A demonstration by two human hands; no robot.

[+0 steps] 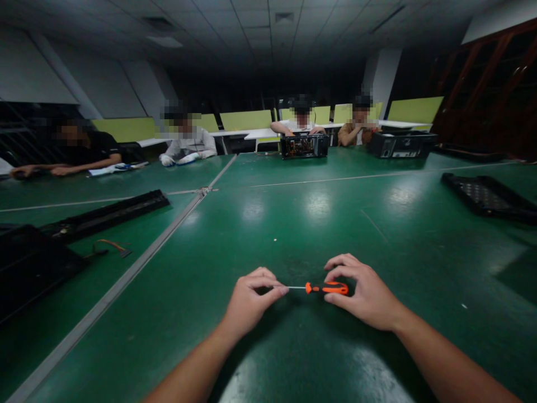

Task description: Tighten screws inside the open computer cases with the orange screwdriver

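Observation:
A small screwdriver [323, 288] with an orange and black handle and a thin metal shaft lies level just above the green table [293, 224], held between my hands. My right hand [364, 294] is curled round the handle end. My left hand [249, 299] pinches the tip of the shaft between thumb and fingers. Both forearms reach in from the bottom edge.
A long black panel [109, 215] and a dark case [25, 263] lie at the left, with a small cable [111, 247] beside them. A black tray [486, 193] sits at the right. Several people sit along the far side with open computer cases [304, 145] [400, 144].

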